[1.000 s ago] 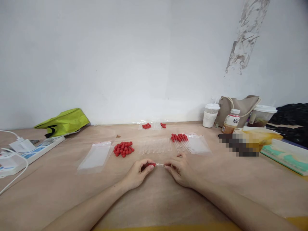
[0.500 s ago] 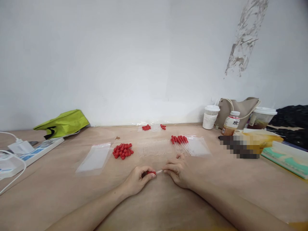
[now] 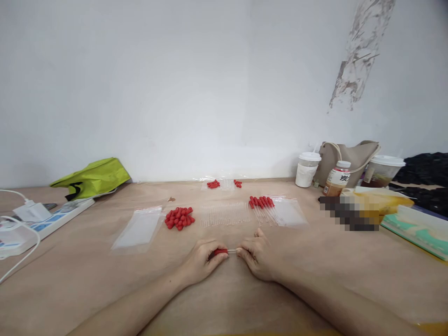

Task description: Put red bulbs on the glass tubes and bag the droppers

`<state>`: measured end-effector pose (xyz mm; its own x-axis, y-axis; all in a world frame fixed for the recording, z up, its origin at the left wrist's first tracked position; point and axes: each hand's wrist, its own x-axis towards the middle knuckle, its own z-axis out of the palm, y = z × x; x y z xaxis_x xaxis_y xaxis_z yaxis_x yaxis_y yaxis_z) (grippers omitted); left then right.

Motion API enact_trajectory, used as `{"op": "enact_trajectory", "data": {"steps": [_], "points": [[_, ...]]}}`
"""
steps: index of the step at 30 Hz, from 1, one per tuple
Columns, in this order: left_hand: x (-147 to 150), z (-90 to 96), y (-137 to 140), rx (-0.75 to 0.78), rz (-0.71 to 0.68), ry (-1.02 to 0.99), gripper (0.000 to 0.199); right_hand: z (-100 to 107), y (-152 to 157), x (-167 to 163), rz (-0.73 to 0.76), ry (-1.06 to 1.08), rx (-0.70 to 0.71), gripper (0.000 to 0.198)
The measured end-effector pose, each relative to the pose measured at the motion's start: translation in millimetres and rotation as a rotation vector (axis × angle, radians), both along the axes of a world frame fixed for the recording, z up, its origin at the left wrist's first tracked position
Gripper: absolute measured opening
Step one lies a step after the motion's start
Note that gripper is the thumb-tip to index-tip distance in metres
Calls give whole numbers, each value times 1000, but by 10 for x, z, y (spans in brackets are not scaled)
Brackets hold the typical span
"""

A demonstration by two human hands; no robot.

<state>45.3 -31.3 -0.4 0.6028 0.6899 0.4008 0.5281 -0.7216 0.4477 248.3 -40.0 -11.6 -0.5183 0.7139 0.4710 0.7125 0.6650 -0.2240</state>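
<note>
My left hand (image 3: 206, 257) is closed on a red rubber bulb (image 3: 220, 252), whose end shows between thumb and fingers. A thin clear dropper tube (image 3: 231, 251) runs from the bulb to my right hand (image 3: 256, 255), which pinches its other end. Beyond my hands lies a row of clear tubes (image 3: 224, 214). To its left is a heap of red bulbs (image 3: 179, 218). On its right, several tubes with red bulbs on them, finished droppers (image 3: 262, 203), lie side by side, partly over a clear zip bag (image 3: 289, 212).
Another zip bag (image 3: 138, 228) lies left of the heap. By the wall is clear packaging with small red bulbs (image 3: 213, 184). A power strip (image 3: 66, 215) and green bag (image 3: 93, 178) stand left; a lidded cup (image 3: 307, 170), bottle (image 3: 336, 179) and tissue pack (image 3: 416, 233) are right.
My right fingers have closed into a tighter pinch on the clear tube. The tube now lies more level between my hands. My left hand keeps its hold on the red bulb.
</note>
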Motion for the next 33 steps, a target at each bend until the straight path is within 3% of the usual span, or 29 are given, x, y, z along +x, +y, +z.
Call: {"op": "enact_trajectory", "data": {"steps": [3,8,11,15,19,22,25,33], "points": [[-32,16,42,40,-9,-2,14,35,5,12,-2,-21,27,27],[-84,41,68,63,-5,-10,14,85,7,63,43,-81,217,17],[-107,35,71,23,55,-39,34,53,44,135,-22,-26,258,18],[-128,30,87,-16,63,36,21,63,240,375,-221,297,151,23],[-131,43,83,-16,48,54,17,252,622,734,-565,517,-32,26],[-127,56,71,-12,47,51,17,371,911,894,-684,494,-158,24],[-127,60,70,-9,44,49,17,329,1082,874,-759,476,-190,22],[-130,40,88,-3,38,42,17,90,1052,743,-908,321,-251,23]]}}
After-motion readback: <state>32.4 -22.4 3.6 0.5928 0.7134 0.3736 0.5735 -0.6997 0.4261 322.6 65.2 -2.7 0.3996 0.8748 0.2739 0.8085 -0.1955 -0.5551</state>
